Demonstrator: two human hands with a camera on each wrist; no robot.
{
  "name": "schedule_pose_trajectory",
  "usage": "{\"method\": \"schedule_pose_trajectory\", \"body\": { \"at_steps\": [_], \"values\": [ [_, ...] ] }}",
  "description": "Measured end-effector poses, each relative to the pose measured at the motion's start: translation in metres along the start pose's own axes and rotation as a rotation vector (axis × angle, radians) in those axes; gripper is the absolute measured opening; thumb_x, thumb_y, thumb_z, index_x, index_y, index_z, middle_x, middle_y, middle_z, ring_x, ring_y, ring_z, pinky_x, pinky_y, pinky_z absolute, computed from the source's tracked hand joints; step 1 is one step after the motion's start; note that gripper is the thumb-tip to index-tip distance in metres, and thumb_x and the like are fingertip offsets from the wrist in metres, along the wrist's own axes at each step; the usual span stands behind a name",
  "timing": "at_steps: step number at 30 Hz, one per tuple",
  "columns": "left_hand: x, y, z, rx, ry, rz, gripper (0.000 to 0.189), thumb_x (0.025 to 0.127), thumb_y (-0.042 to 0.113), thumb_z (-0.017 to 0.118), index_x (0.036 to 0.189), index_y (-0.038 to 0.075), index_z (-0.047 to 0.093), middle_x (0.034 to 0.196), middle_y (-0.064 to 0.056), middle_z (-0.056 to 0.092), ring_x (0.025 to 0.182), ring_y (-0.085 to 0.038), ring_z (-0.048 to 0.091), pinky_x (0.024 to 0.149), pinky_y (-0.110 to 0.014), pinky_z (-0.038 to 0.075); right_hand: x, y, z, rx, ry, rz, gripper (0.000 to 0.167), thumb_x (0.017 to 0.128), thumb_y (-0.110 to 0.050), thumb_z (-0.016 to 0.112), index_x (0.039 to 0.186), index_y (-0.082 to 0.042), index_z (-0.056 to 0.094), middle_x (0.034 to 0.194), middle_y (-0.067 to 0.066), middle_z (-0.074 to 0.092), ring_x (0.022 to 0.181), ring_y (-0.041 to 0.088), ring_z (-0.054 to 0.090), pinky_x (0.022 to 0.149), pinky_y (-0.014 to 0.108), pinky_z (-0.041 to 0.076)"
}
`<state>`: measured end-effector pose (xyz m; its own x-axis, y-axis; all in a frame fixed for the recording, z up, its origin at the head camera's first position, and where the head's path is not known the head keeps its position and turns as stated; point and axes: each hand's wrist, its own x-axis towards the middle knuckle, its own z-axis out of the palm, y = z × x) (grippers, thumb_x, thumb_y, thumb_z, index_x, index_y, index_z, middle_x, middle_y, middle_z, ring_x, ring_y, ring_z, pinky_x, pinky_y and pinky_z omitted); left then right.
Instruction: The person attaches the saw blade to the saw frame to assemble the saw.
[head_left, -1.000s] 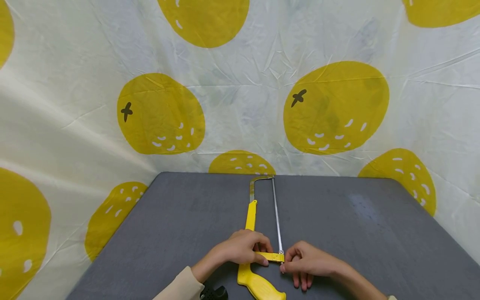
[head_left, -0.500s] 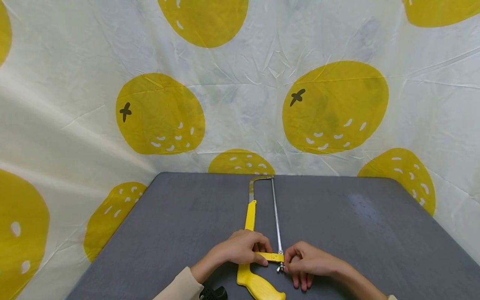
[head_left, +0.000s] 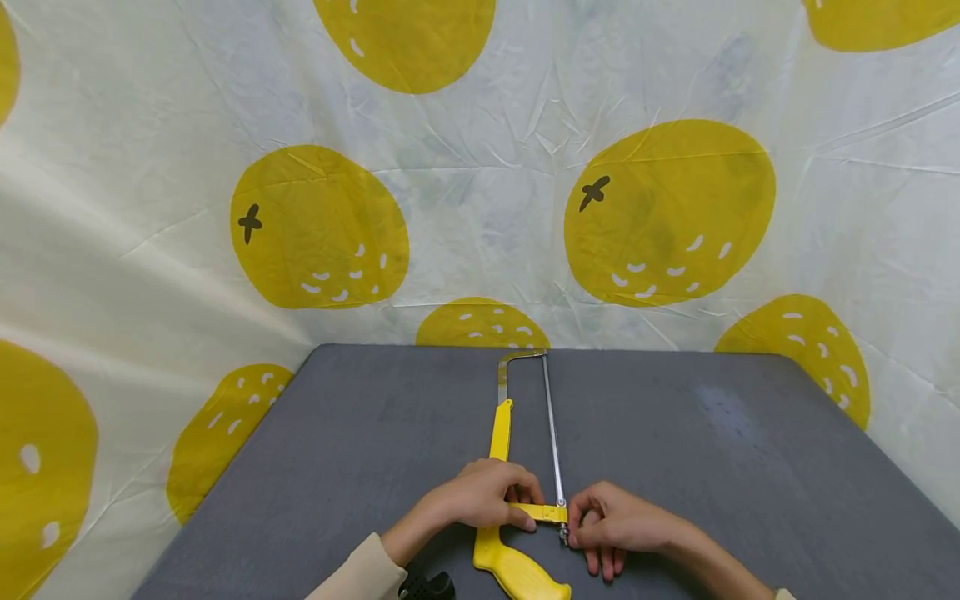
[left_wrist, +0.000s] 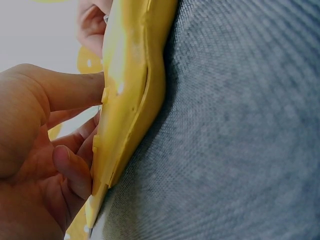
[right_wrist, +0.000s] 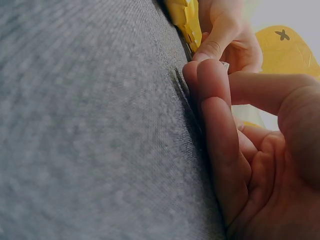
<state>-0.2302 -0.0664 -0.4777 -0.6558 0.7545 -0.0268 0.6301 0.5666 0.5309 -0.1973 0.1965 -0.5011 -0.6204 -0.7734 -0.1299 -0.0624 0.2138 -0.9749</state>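
Note:
A hacksaw (head_left: 501, 433) with a yellow frame and handle lies on the grey table, its handle end towards me. My left hand (head_left: 491, 493) grips the frame just ahead of the handle, thumb on the yellow cross arm. In the left wrist view, the left thumb (left_wrist: 75, 91) presses against the yellow body. At the near end of the silver blade (head_left: 553, 433) is a small metal wing nut (head_left: 564, 535). My right hand (head_left: 622, 525) has thumb and forefinger pinched at that nut, other fingers curled below. Fingers mostly hide the nut in the right wrist view.
The grey table (head_left: 675, 433) reaches back to a pale cloth (head_left: 480, 217) printed with large yellow fruit, which hangs behind and at the sides. A black object (head_left: 427, 586) sits by the left sleeve at the bottom edge.
The wing nut has turned between the right fingertips, its wings showing at different angles. The left hand and the hacksaw keep their places.

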Motion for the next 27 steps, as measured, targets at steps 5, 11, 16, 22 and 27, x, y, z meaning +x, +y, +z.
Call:
{"method": "schedule_pose_trajectory", "body": {
  "at_steps": [5, 11, 16, 22, 27],
  "values": [
    [0.0, 0.0007, -0.0001, -0.013, -0.001, -0.008, 0.015, 0.089, 0.031, 0.082, 0.103, 0.031, 0.077, 0.084, 0.019, 0.067, 0.07, 0.006, 0.056, 0.065, -0.016, 0.046, -0.0009, -0.0022, 0.0003, -0.002, 0.0, 0.02, 0.02, 0.097, -0.013, 0.067, 0.097, 0.006, 0.067, 0.069, 0.039, 0.064, 0.047, 0.001, 0.064, 0.044, 0.018, 0.049],
    [0.0013, -0.0012, 0.0005, -0.023, -0.006, -0.01, 0.014, 0.089, 0.032, 0.082, 0.102, 0.03, 0.076, 0.084, 0.019, 0.067, 0.07, 0.006, 0.057, 0.065, -0.016, 0.047, 0.0, -0.0062, 0.0018, 0.001, 0.031, 0.082, 0.027, 0.1, -0.026, 0.067, 0.092, 0.0, 0.069, 0.062, -0.003, 0.07, 0.047, 0.002, 0.063, 0.042, 0.018, 0.048],
    [0.0018, -0.0029, 0.0004, -0.033, -0.01, -0.004, 0.014, 0.09, 0.032, 0.082, 0.103, 0.03, 0.076, 0.084, 0.019, 0.068, 0.071, 0.006, 0.057, 0.065, -0.016, 0.047, 0.0007, -0.005, 0.0024, -0.004, 0.047, 0.077, 0.03, 0.1, -0.024, 0.067, 0.093, 0.005, 0.067, 0.061, 0.0, 0.07, 0.046, 0.003, 0.063, 0.042, 0.018, 0.047],
    [0.0019, -0.0046, 0.0002, -0.067, -0.02, 0.001, 0.014, 0.091, 0.03, 0.081, 0.103, 0.029, 0.075, 0.085, 0.019, 0.068, 0.072, 0.007, 0.057, 0.066, -0.016, 0.047, 0.0008, -0.0022, 0.0016, -0.021, 0.036, 0.038, 0.03, 0.101, -0.02, 0.064, 0.095, 0.009, 0.067, 0.07, 0.042, 0.063, 0.046, 0.004, 0.064, 0.043, 0.019, 0.049],
    [0.0017, -0.0052, 0.0003, -0.082, -0.023, -0.001, 0.014, 0.091, 0.03, 0.081, 0.104, 0.028, 0.075, 0.086, 0.019, 0.068, 0.073, 0.007, 0.058, 0.067, -0.015, 0.047, -0.0002, -0.0015, 0.0004, -0.015, 0.009, 0.015, 0.027, 0.099, -0.016, 0.063, 0.097, 0.01, 0.065, 0.076, 0.05, 0.057, 0.047, 0.003, 0.064, 0.044, 0.018, 0.049]
  ]
}}
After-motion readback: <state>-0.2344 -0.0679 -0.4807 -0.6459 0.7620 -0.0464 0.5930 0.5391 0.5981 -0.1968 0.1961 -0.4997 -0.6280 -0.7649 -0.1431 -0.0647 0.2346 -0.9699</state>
